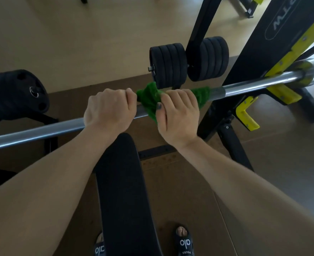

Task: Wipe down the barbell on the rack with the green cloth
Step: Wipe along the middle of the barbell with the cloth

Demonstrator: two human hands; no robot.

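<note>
A long steel barbell (254,85) runs from lower left to upper right and rests on the yellow hooks of the rack (281,93). The green cloth (148,97) is wrapped round the bar near its middle. My right hand (178,115) grips the cloth round the bar, with cloth showing on both sides of it. Just to its left, my left hand (110,109) curls over the bare bar, its knuckles against the cloth's edge.
A black padded bench (123,191) lies under the bar between my sandalled feet. Black weight plates (168,65) hang on pegs behind the bar, and another plate (17,93) sits at left. The black and yellow rack upright (274,34) rises at right.
</note>
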